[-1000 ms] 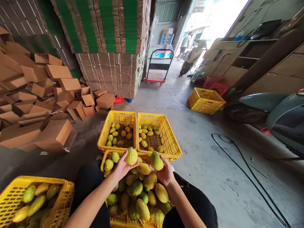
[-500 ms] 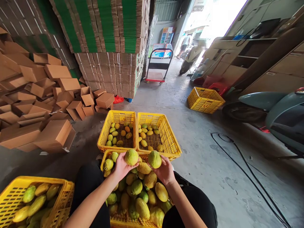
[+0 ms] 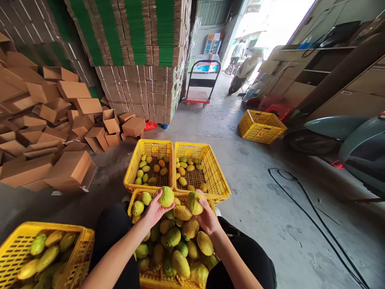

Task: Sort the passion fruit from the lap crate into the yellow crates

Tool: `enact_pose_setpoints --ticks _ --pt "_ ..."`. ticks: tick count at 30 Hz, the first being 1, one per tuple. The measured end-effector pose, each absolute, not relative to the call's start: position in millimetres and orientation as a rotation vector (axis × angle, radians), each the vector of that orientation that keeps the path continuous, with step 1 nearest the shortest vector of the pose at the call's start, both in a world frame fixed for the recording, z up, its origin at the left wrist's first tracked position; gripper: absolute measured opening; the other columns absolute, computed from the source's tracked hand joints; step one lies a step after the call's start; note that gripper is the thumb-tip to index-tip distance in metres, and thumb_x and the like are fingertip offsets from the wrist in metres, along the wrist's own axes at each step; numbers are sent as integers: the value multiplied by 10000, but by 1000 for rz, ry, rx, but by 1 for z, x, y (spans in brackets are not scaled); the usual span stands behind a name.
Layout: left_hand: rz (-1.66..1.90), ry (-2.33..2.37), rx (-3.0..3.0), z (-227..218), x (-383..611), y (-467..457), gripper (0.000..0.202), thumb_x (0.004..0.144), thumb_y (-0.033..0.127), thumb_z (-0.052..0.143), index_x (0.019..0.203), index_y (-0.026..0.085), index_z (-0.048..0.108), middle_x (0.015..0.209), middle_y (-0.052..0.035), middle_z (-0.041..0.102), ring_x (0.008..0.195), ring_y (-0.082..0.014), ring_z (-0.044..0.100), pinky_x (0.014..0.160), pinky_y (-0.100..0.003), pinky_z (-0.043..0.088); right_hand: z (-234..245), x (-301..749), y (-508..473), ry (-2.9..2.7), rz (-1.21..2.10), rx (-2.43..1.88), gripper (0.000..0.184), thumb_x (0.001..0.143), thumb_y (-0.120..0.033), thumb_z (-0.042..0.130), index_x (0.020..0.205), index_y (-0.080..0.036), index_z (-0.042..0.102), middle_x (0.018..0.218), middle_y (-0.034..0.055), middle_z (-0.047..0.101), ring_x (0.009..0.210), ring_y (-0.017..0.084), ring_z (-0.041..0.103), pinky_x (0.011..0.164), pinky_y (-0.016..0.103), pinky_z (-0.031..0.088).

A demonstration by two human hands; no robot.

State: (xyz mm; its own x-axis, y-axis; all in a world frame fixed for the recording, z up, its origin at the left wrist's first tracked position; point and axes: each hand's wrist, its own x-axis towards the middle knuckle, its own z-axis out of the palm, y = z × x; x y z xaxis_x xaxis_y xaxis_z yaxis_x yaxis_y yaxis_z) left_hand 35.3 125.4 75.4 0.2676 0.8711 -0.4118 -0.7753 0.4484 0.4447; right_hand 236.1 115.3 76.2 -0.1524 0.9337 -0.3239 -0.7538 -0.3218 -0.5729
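I sit with a yellow crate [image 3: 131,204] between my knees, heaped with several green-yellow fruits [image 3: 179,261]. My left hand [image 3: 154,213] is closed around one round yellow-green fruit [image 3: 166,196], held above the heap. My right hand [image 3: 205,218] grips a second fruit [image 3: 194,202] beside it, fingers curled over its top. Both fruits hover near the far rim of the crate.
Two yellow crates [image 3: 150,146] [image 3: 213,168] on the floor ahead hold a few fruits each. Another crate of fruit [image 3: 18,237] sits at my left. Cardboard boxes [image 3: 69,168] pile up left; a scooter [image 3: 345,140], a black cable [image 3: 303,212], a spare crate [image 3: 261,126] and a trolley [image 3: 201,86] lie right and ahead.
My right hand has turned its fruit and drawn it slightly left and lower, fingers now over its top. The left hand's fruit barely moved.
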Motion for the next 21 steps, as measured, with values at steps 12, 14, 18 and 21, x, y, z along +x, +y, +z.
enact_pose_setpoints --ticks 12,14,18,21 --pt "1133 592 123 82 32 125 404 794 309 550 1174 176 511 959 -116 652 925 -288 635 733 -390 499 79 234 115 -365 1748 -715 438 703 -202 694 1076 -370 535 910 -49 669 812 168 641 873 377 486" --pt "1139 567 112 80 31 125 412 794 303 536 1181 166 506 974 -125 653 947 -299 630 767 -420 495 79 235 116 -348 1760 -698 392 710 -241 673 1067 -351 555 923 -33 684 867 202 650 880 405 482" --pt "1124 559 126 80 32 126 424 817 296 531 1213 159 476 1031 -133 649 995 -297 616 858 -465 467 81 238 118 -302 1801 -645 355 690 -315 619 1044 -298 602 1004 22 704 976 280 638 872 476 482" --pt "1122 579 150 83 33 126 423 830 278 549 1232 175 467 1059 -117 644 980 -259 619 879 -441 461 83 239 118 -281 1813 -647 334 705 -332 584 1029 -260 624 1008 53 711 986 292 637 836 482 504"
